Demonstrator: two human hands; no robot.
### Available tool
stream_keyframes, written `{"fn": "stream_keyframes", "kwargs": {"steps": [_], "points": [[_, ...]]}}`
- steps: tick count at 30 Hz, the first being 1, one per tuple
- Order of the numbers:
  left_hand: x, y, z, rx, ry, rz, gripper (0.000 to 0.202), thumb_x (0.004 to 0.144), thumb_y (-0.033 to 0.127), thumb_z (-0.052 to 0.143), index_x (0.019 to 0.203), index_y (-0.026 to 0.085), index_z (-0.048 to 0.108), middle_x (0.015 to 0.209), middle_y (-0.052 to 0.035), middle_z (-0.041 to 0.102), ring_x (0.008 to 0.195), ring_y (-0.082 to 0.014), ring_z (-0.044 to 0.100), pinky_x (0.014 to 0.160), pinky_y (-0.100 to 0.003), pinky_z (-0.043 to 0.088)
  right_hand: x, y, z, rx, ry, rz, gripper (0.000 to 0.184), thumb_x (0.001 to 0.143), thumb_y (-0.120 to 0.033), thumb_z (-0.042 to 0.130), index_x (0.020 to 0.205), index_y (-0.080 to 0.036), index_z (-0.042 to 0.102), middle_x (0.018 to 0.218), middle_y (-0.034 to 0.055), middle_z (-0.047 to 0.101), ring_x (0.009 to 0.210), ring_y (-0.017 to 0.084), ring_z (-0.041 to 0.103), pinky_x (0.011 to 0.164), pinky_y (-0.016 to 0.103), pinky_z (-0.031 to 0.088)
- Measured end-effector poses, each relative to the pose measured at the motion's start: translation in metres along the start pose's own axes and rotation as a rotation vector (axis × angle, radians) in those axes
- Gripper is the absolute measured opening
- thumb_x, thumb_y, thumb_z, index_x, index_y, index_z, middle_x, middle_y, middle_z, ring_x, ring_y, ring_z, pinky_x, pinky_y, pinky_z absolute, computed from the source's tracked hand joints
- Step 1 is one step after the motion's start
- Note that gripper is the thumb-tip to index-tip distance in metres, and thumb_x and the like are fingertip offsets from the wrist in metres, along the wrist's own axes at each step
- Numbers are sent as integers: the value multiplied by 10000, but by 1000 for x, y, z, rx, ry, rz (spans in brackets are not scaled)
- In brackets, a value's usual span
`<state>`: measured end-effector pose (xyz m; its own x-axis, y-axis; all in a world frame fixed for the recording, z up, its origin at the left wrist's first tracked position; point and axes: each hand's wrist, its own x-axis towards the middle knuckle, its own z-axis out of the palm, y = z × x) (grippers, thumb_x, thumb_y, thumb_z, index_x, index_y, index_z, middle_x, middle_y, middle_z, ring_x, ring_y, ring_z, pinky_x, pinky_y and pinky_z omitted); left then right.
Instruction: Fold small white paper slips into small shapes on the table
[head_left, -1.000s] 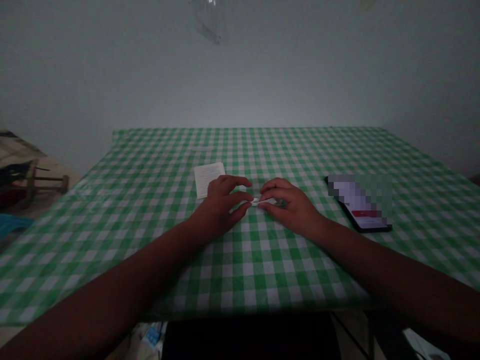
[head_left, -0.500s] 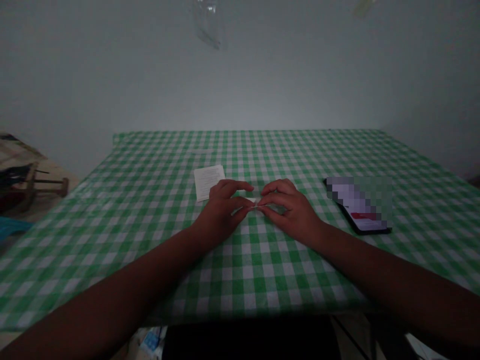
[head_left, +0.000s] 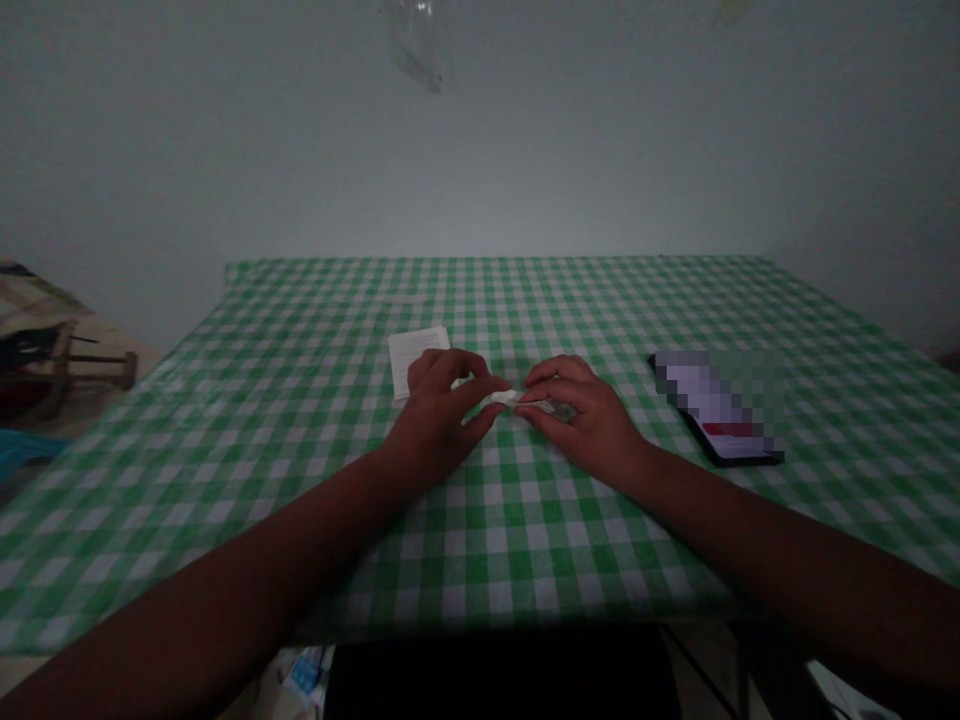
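Observation:
Both my hands rest on a green and white checked tablecloth [head_left: 525,540] near the table's middle. My left hand [head_left: 439,420] and my right hand [head_left: 589,420] pinch the two ends of a small folded white paper piece [head_left: 508,398] between thumbs and forefingers. The piece lies low, just above the cloth, and most of it is hidden by my fingers. A second white paper slip [head_left: 414,352] lies flat just behind my left hand.
A phone [head_left: 716,410] with a lit screen lies on the cloth to the right of my right hand. A pale wall stands behind the table. Wooden furniture [head_left: 67,365] and floor clutter show at the far left.
My fingers have shifted slightly on the small paper piece, pressing and re-pinching it. The hands stay in the same spot on the cloth.

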<state>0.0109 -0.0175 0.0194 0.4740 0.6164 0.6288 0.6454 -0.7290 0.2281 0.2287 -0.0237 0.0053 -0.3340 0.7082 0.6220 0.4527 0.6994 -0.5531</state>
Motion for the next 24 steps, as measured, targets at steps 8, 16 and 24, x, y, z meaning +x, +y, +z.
{"fn": "stream_keyframes", "kwargs": {"steps": [8, 16, 24], "points": [[1, 5, -2, 0, -105, 20, 178, 906, 214, 618, 1081, 240, 595, 949, -9, 720, 944, -211, 585, 910, -420, 340, 0, -1, 1, 28, -3, -7, 63, 865, -227, 692, 901, -279, 687, 993, 32, 639, 989, 212, 598, 870, 423, 503], [3, -1, -2, -24, -123, 21, 120, 893, 188, 633, 1003, 227, 605, 889, 7, 728, 885, -193, 625, 895, -413, 345, 0, 0, -2, -73, -29, -48, 90, 862, -230, 687, 927, -291, 691, 1039, 37, 634, 1019, 232, 577, 903, 449, 477], [6, -11, -14, -34, -46, -50, 79, 865, 222, 676, 938, 216, 646, 855, 4, 722, 837, -183, 651, 876, -381, 412, 7, 4, -11, -135, 46, -42, 205, 827, -133, 633, 971, -278, 647, 1023, 44, 631, 1026, 244, 585, 925, 466, 467]]}}
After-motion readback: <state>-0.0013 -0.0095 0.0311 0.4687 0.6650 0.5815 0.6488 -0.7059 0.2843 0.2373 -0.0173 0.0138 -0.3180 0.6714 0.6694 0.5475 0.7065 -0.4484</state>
